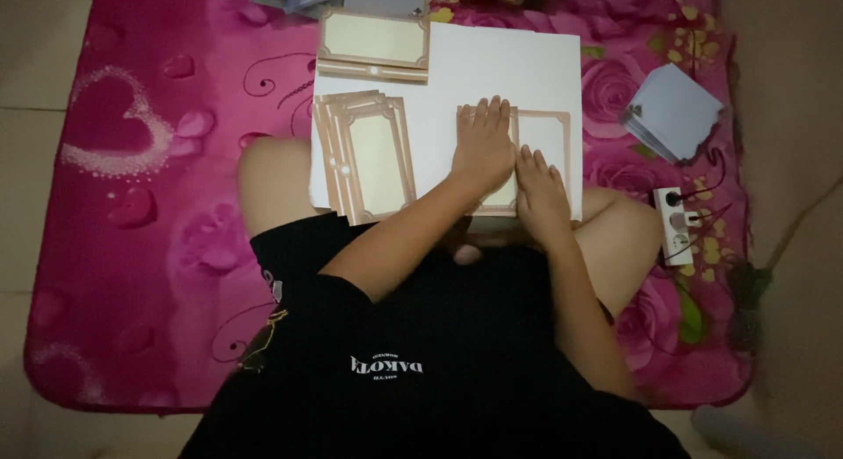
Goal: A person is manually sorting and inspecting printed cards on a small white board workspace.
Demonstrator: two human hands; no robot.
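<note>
i sit cross-legged in dark clothes on a pink floral mat, looking down at a white board resting across my knees. everything below is placed relative to that board.

on the near right part of the board, my right hand lies flat, fingers together and stretched out, gripping nothing. just beside it to the left, my left hand also lies flat, fingers straight and only slightly spread. both palms press on a cream card with a tan ornate border, which lies on the board's right half; it may be folded under my left hand, but the dim light makes that hard to tell.

on the board's near left part sits a fanned stack of similar bordered cards. at the far left corner lies another bordered stack, turned sideways.

off the board's right edge, near my right knee, is a white power strip. farther right and back, a pile of pale blue-grey sheets rests on the mat.
</note>
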